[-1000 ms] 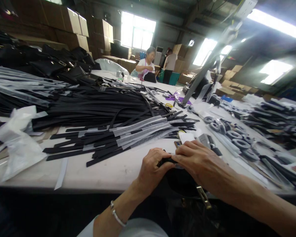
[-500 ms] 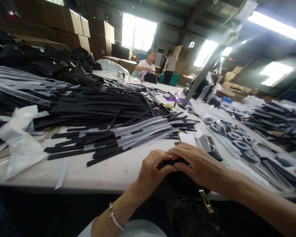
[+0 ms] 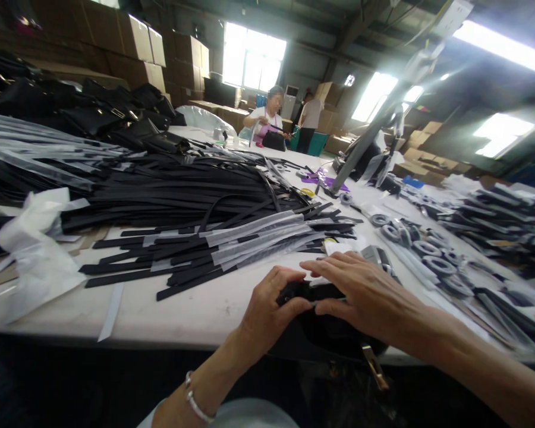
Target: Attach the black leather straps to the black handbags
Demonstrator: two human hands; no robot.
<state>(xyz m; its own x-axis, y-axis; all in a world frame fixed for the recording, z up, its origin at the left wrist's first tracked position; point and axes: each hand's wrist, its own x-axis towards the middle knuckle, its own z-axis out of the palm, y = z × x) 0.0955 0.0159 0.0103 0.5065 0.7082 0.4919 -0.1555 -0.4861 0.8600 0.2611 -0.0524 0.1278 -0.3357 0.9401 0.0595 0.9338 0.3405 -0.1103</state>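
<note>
A black bag (image 3: pixel 325 333) sits at the front edge of the table, mostly dark and partly covered by my hands. My left hand (image 3: pixel 270 309) grips its upper left edge, thumb on the near side and fingers curled over the far side. From the right, my right hand (image 3: pixel 356 291) holds the same upper edge, its thumb near my left thumb and its fingers reaching over the top. Below my right wrist hangs a gold-coloured metal clasp (image 3: pixel 375 368). What lies beneath my fingers is hidden.
Black straps (image 3: pixel 182 190), some wrapped in clear film, cover the left and middle of the table (image 3: pixel 196 324). Crumpled white wrapping (image 3: pixel 40 255) lies at the left. Tape rolls (image 3: pixel 437 264) lie at the right. A slanted metal post (image 3: pixel 361 148) rises beyond. A co-worker (image 3: pixel 270 116) sits across.
The fingers of both hands have loosened and straightened somewhat along the bag's top edge. My left wrist has shifted slightly left. The co-worker across has raised a hand.
</note>
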